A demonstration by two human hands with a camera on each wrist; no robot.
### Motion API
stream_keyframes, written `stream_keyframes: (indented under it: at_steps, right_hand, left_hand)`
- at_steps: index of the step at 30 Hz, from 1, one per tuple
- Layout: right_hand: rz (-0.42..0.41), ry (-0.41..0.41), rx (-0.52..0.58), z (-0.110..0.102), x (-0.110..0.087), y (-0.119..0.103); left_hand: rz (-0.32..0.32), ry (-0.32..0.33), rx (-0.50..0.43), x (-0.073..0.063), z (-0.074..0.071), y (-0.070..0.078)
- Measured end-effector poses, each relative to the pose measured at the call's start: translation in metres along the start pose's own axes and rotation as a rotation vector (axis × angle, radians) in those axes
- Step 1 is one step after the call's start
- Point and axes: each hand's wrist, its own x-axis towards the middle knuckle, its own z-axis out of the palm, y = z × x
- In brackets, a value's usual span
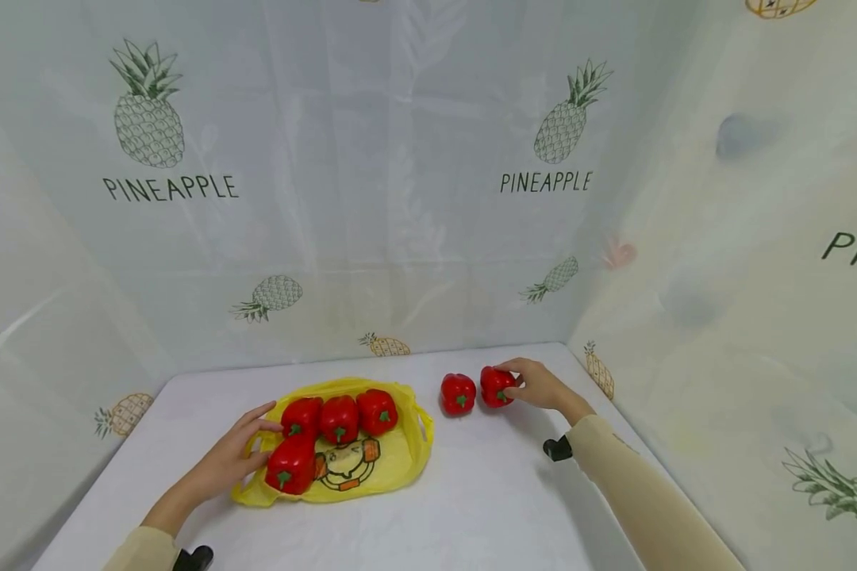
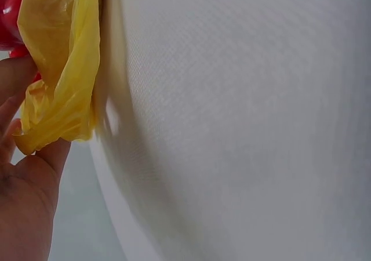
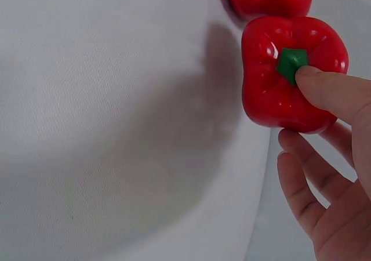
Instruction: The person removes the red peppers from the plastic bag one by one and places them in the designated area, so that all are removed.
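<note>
A yellow plastic bag (image 1: pixel 400 473) with a cartoon face lies spread open on the table, several red bell peppers (image 1: pixel 340 419) on its left and back part. My left hand (image 1: pixel 230 454) is at the bag's left side, the rim between thumb and fingers, close beside the peppers; its fingertips are partly hidden by the yellow plastic (image 2: pixel 81 69) in the left wrist view. To the right of the bag, my right hand (image 1: pixel 540 386) grips a red bell pepper (image 3: pixel 269 93), thumb by its green stem and fingers around the far side. Another red bell pepper (image 1: pixel 458 394) stands just left of it.
The table (image 1: pixel 486 492) has a white cover. Behind it and along the right side hang pale sheets (image 1: pixel 371 198) printed with pineapples. A dark wrist strap piece (image 1: pixel 558 449) shows under the right sleeve (image 1: pixel 636 484).
</note>
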Motion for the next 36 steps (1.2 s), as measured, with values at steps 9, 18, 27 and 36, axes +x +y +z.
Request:
stream_keyframes:
  at_steps: [9,18,27,36]
  right_hand:
    - [0.036,-0.014,0.011,0.003,0.000,0.001]
    - [0.077,-0.043,0.007,0.005,-0.001,0.006]
    - [0.081,-0.071,-0.003,0.003,-0.003,0.003]
    - [-0.021,-0.042,-0.171,-0.013,-0.004,-0.017]
  left_hand:
    - [-0.001,-0.005,0.002,0.001,0.000,0.001]
    - [-0.022,-0.007,-0.024,0.003,0.002,0.004]
    - [-0.033,-0.008,-0.026,0.002,0.002,0.003]
    - [-0.038,-0.011,-0.021,0.002,0.001,0.002]
